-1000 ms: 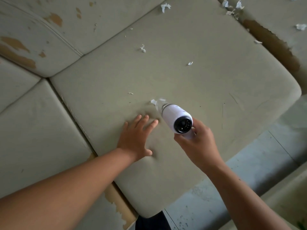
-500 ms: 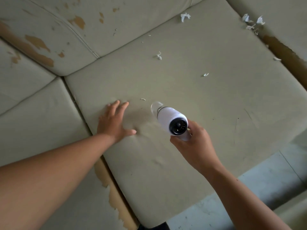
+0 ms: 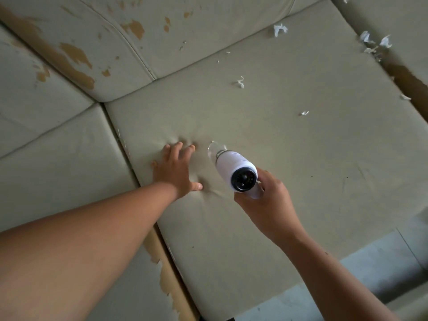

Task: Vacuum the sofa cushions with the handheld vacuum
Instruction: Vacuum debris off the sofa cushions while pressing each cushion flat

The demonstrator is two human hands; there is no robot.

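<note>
A white handheld vacuum (image 3: pixel 234 167) with a clear nozzle points down at the beige seat cushion (image 3: pixel 289 158); its tip touches or hovers just over the fabric. My right hand (image 3: pixel 266 205) grips its handle from below. Just left of the nozzle, my left hand (image 3: pixel 177 170) presses flat on the cushion with fingers spread, denting the fabric. White paper scraps (image 3: pixel 240 82) lie scattered further back on the cushion, with a bigger one (image 3: pixel 279 29) near the backrest.
A second seat cushion (image 3: pixel 58 170) lies to the left, across a seam with peeling brown patches. The worn back cushions (image 3: pixel 173 35) rise behind. More scraps (image 3: pixel 375 45) sit by the right gap. Grey floor (image 3: pixel 370 279) shows at the lower right.
The small scrap at the nozzle is gone. My left hand slid left along the cushion and still presses flat. The vacuum shifted slightly left and back with it.
</note>
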